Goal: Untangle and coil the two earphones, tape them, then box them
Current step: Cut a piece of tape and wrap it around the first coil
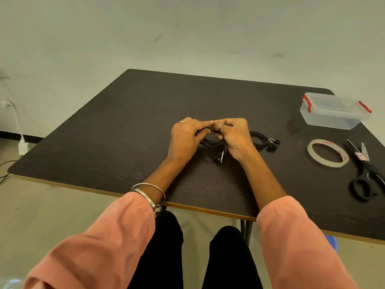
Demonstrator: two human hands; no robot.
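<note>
Pinching one black earphone cable (212, 140) at table (125, 122) centre: left hand (185, 138) and right hand (235, 136), both narrow. Second earphone (264, 140) lying at three o'clock. Risk — dangling earbuds snagging, retangling the coil.

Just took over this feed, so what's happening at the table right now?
A person is working on one black earphone cable, the left hand and right hand both pinching it over the dark table. A second earphone lies just right of the hands, not held. The tape roll, scissors and closed clear box sit untouched at the right.
</note>
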